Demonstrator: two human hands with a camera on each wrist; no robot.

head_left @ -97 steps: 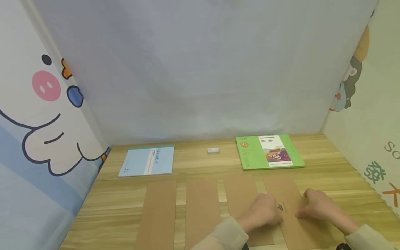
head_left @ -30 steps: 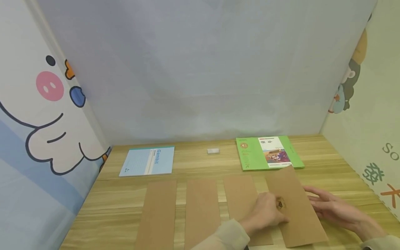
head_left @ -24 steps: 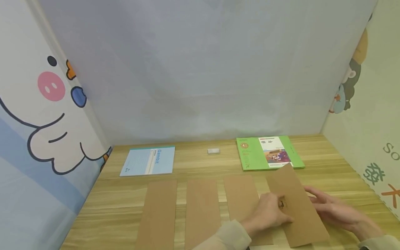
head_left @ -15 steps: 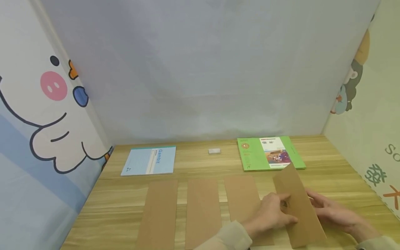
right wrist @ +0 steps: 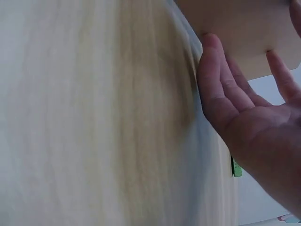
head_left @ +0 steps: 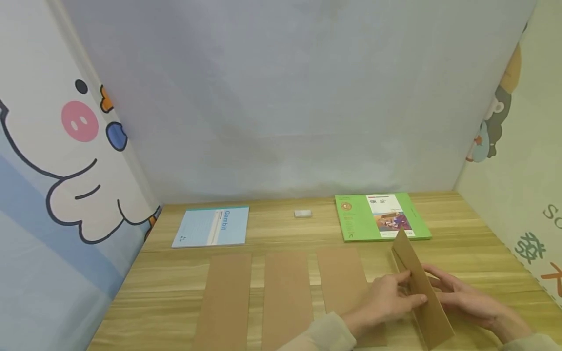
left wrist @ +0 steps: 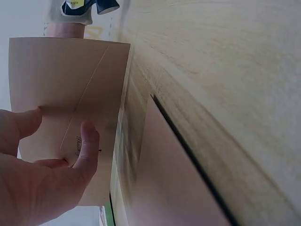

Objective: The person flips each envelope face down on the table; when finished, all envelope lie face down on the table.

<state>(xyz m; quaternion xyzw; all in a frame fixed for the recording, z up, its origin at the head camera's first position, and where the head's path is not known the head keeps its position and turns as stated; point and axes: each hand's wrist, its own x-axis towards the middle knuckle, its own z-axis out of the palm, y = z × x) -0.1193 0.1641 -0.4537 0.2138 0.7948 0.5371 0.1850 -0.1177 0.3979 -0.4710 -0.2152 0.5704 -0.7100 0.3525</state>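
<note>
A brown kraft-paper envelope (head_left: 425, 297) stands almost upright on its long edge at the right of the table. Its near face shows a slanting flap line and small dark print in the left wrist view. My left hand (head_left: 386, 300) touches that left face with thumb and fingertips spread apart. From the other side my right hand (head_left: 470, 302) rests its fingertips on the right face, fingers long and only slightly bent, as the right wrist view shows. Between the two hands the envelope (left wrist: 61, 84) is held up. Another brown piece (head_left: 347, 278) lies flat beneath my left wrist.
Two more flat brown pieces, one in the middle (head_left: 287, 297) and one at the left (head_left: 226, 297), lie in the same row. Behind them are a blue notebook (head_left: 210, 226), a white eraser (head_left: 303, 213) and a green book (head_left: 355, 224). Fabric walls enclose the wooden table.
The envelope lay flat at first and has been raised to nearly upright. My right hand has shifted to its right face. My left hand has moved slightly right with it.
</note>
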